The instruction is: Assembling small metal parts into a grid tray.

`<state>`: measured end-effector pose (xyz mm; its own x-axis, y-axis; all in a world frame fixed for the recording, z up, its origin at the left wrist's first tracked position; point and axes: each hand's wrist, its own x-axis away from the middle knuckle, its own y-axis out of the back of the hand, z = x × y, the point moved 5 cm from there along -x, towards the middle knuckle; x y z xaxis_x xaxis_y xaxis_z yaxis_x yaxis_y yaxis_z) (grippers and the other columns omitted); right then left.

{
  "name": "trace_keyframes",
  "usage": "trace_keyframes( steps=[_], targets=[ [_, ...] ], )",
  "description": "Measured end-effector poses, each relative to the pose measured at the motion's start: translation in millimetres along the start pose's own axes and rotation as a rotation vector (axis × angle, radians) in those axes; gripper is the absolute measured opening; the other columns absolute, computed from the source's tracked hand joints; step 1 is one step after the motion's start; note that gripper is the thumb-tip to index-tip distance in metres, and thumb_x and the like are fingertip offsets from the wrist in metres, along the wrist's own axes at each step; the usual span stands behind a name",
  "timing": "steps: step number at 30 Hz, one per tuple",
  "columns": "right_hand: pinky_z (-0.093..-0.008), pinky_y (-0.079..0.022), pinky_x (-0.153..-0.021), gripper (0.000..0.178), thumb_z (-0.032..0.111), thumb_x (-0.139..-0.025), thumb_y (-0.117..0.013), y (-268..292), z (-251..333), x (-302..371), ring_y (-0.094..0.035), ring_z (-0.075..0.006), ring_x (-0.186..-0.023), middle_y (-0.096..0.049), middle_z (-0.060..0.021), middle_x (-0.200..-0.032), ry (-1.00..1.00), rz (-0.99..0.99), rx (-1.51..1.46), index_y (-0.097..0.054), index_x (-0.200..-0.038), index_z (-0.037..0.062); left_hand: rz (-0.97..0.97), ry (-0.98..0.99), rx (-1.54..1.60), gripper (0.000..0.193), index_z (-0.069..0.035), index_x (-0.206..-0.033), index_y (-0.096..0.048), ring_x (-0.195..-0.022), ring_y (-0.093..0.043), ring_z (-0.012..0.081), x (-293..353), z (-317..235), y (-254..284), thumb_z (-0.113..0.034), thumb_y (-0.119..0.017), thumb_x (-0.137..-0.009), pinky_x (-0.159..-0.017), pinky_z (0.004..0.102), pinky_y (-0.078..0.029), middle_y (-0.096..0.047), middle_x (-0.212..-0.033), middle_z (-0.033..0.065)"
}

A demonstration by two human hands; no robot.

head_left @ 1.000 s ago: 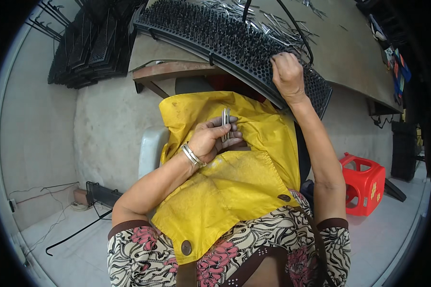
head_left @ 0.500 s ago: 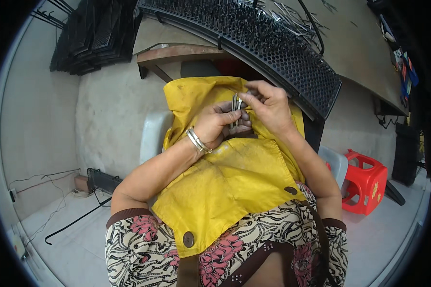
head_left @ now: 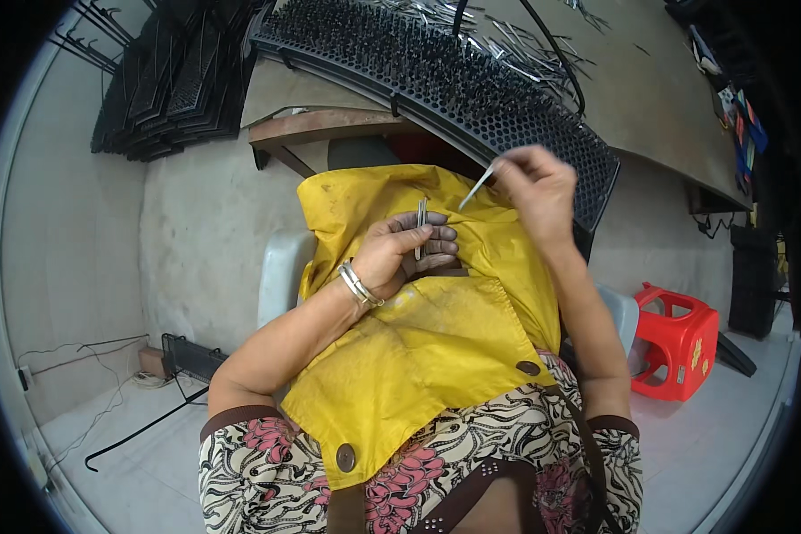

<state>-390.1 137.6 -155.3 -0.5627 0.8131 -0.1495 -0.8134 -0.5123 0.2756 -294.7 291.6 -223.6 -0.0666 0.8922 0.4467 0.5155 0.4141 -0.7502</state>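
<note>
Yellow crumpled cloth apron (head_left: 436,347) lies under the left hand (head_left: 400,254), fingers clamped on thin metal pins (head_left: 421,227); the raised right hand (head_left: 534,187) pinches one slender metal pin (head_left: 479,185).

Our left hand (head_left: 400,254) sits curled at centre, fingers folded toward three o'clock, forearm running to seven o'clock. Our right hand (head_left: 534,187) is raised at one o'clock, fingertips pinched together.

A yellow cloth (head_left: 436,356) covers a black, white and pink floral dress (head_left: 267,481); the stool (head_left: 676,343) is red, the perforated tray (head_left: 472,80) black.
</note>
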Motion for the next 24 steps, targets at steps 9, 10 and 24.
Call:
trace_keyframes(
  steps=[9, 10, 24],
  targets=[
    [-0.0167, -0.037, -0.049, 0.006, 0.003, -0.077, -0.062, 38, -2, -52, -0.046, -0.0031, -0.054, -0.055, 0.0009, -0.065, 0.343, -0.354, 0.137, -0.060, -0.079, -0.0016, -0.099, -0.034, -0.124, 0.028, 0.003, -0.113, -0.047, -0.084, -0.057, 0.0199, -2, 0, 4, -0.006, -0.046, -0.087, -0.078, 0.0329, -0.048, -0.056, -0.090, 0.0090],
    [-0.0175, -0.038, -0.049, 0.007, 0.004, -0.077, -0.062, 37, -2, -53, -0.047, -0.0036, -0.054, -0.056, 0.0000, -0.064, 0.357, -0.365, 0.174, -0.060, -0.080, -0.0019, -0.101, -0.035, -0.126, 0.028, 0.003, -0.113, -0.047, -0.084, -0.057, 0.0199, -1, 0, 3, -0.006, -0.046, -0.087, -0.078, 0.0329, -0.048, -0.056, -0.090, 0.0090],
    [-0.0381, -0.046, -0.062, 0.011, 0.006, -0.074, -0.058, -5, 14, -36, -0.057, -0.0336, -0.070, -0.059, -0.0176, -0.076, 0.602, -0.085, 0.814, -0.058, -0.083, -0.0011, 0.000, -0.018, -0.037, 0.028, 0.003, -0.114, -0.045, -0.087, -0.056, 0.0223, -3, -1, -2, -0.004, -0.045, -0.086, -0.081, 0.0356, -0.047, -0.056, -0.093, 0.0112]
  ],
)
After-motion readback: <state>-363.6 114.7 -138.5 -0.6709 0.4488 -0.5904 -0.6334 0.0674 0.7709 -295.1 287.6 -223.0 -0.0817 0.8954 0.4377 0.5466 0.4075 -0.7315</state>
